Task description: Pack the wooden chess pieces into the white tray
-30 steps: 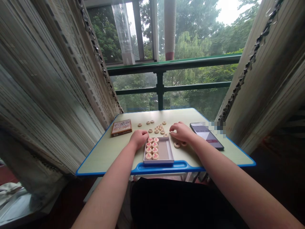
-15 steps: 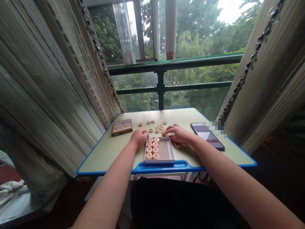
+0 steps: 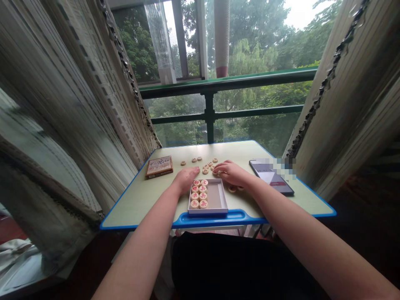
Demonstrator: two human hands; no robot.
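A shallow grey box (image 3: 215, 196) sits at the near middle of the table, with several round wooden chess pieces (image 3: 199, 193) in two columns along its left side. More loose pieces (image 3: 206, 166) lie just beyond the box. My left hand (image 3: 186, 178) lies flat left of the box, fingers stretched toward the loose pieces and holding nothing. My right hand (image 3: 233, 173) hovers over the box's far right corner, its fingers curled and pinched on a pale piece at the edge of the loose group. Two further pieces (image 3: 233, 188) lie under my right wrist.
A printed box lid (image 3: 159, 166) lies at the table's far left. A phone (image 3: 271, 176) rests at the right. The table (image 3: 140, 200) has a raised blue rim and a blue handle lip in front. Curtains hang close on both sides, with a window railing beyond.
My right hand has moved left from the table's right part to the loose pieces behind the box. My left hand has opened from a loose fist and reached forward.
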